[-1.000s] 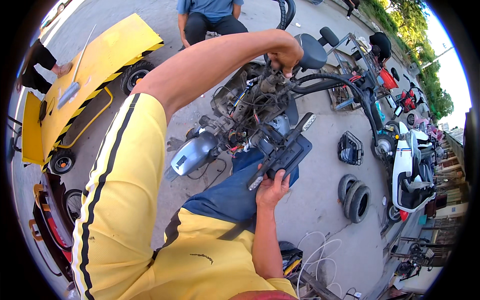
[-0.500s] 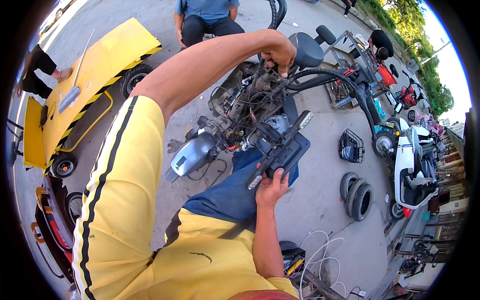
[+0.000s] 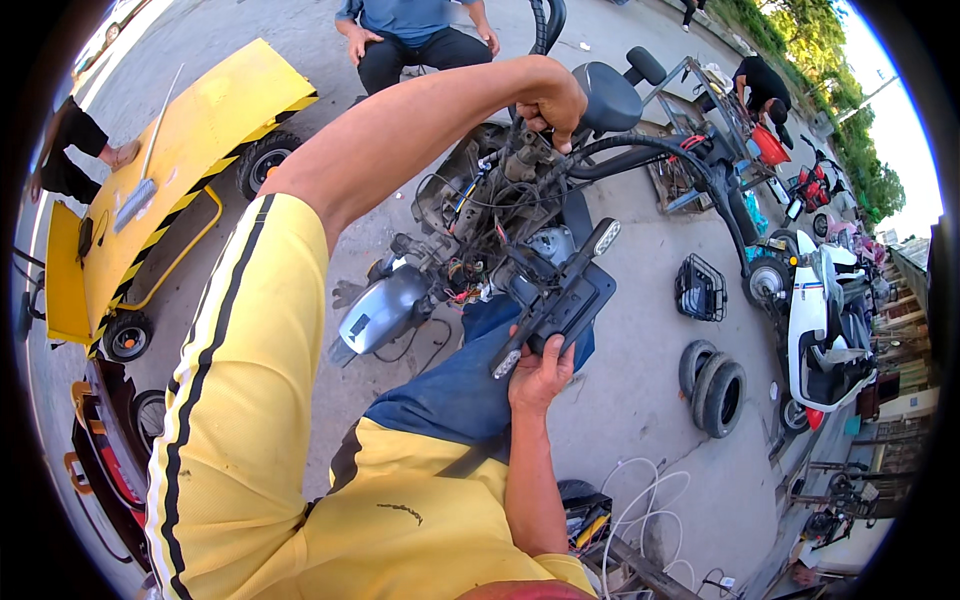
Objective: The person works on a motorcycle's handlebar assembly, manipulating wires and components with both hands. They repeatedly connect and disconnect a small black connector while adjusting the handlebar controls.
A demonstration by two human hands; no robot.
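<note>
A stripped-down scooter or motorcycle frame [image 3: 500,185] stands in front of me, with bare wires and cables showing. My left hand [image 3: 555,103] reaches over its top, fingers curled closed beside a black seat pad [image 3: 608,98]. Whatever those fingers grip is hidden. Below, my right hand [image 3: 540,372] holds the lower end of a black tail bracket [image 3: 568,308], thumb on top. This bracket carries a clear-lensed turn signal at either end. Left of the frame juts a silver rounded housing [image 3: 382,308]. My blue-clad leg [image 3: 440,385] lies beneath the bracket.
A yellow flatbed cart [image 3: 190,150] with a brush on it stands at left. At right are a black wire basket [image 3: 700,288], several loose tyres [image 3: 722,395] and a white scooter [image 3: 815,330]. A seated person [image 3: 415,40] is ahead; another [image 3: 762,90] bends down farther right.
Both my hands keep their places on the frame and bracket. The seated person's hands have shifted, and the bending person at far right has changed posture. The view has moved slightly.
</note>
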